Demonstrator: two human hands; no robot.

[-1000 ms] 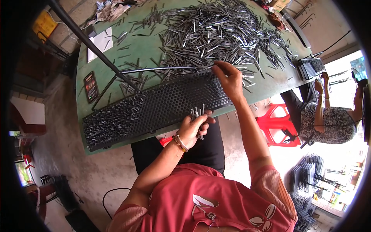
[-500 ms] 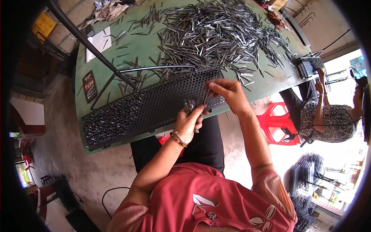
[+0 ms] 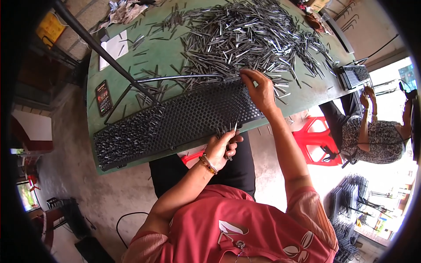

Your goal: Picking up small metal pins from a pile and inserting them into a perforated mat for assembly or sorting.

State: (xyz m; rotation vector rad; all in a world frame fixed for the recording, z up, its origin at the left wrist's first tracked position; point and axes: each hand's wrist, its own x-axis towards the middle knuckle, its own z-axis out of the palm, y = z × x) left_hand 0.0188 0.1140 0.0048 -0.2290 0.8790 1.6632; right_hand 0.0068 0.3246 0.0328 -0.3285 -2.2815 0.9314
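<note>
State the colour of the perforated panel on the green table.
The perforated panel is black, seen best in the head view.

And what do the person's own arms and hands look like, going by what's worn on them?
The left hand and right hand are ungloved. A round bracelet of brown-amber beads with a pale band circles the left wrist; none shows on the right. The short, salmon-red striped fabric sleeves belong to a darker red fabric shirt.

Gry flr (image 3: 101,188) | grn tbl (image 3: 302,101) | red stool (image 3: 302,138) | brt daylight (image 3: 388,68) R
</note>
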